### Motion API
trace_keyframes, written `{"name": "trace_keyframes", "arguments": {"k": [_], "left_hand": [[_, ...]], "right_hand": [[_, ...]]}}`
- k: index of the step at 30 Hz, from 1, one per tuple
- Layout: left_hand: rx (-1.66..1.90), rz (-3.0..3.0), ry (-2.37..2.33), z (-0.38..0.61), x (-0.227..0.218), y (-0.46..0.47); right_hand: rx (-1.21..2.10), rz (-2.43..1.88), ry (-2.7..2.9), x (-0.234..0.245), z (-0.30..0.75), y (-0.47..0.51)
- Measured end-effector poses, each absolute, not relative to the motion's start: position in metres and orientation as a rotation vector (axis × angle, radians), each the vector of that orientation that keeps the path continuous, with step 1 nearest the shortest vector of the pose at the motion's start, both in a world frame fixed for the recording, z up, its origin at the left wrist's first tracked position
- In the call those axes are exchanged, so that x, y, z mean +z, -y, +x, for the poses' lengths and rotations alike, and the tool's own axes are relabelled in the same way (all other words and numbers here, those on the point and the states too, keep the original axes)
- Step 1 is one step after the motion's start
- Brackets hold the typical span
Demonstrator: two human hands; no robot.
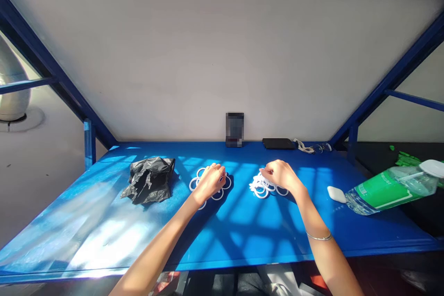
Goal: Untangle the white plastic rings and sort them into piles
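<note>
Left hand (210, 181) curled on white rings (222, 189); right hand (280, 175) pinches ring pile (261, 187); black bag (150, 179) nearby.

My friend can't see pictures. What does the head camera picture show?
Two bare hands rest on white rings on a blue table: the left hand on a spread of white rings, the right hand on a pile of rings. A crumpled black bag lies left; a green-labelled bottle lies right.
</note>
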State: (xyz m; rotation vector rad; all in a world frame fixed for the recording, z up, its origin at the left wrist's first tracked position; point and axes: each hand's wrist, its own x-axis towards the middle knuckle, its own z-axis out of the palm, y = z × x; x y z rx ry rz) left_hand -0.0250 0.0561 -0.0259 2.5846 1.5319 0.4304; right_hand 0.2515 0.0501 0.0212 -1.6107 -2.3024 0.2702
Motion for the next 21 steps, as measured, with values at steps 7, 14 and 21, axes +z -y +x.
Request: {"name": "trace_keyframes", "arguments": {"k": [7, 14, 21], "left_hand": [[0.814, 2.171, -1.262, -0.026, -0.030, -0.059], [0.908, 1.721, -1.030, -0.017, -0.024, -0.055], [0.842, 1.498, -0.780, -0.010, -0.016, -0.046]], "right_hand": [[0.178, -1.506, 2.251, 0.022, 0.251, -0.049], [0.320, -1.325, 2.181, 0.020, 0.227, -0.041], [0.718, -1.137, 2.244, 0.009, 0.198, -0.031]]}}
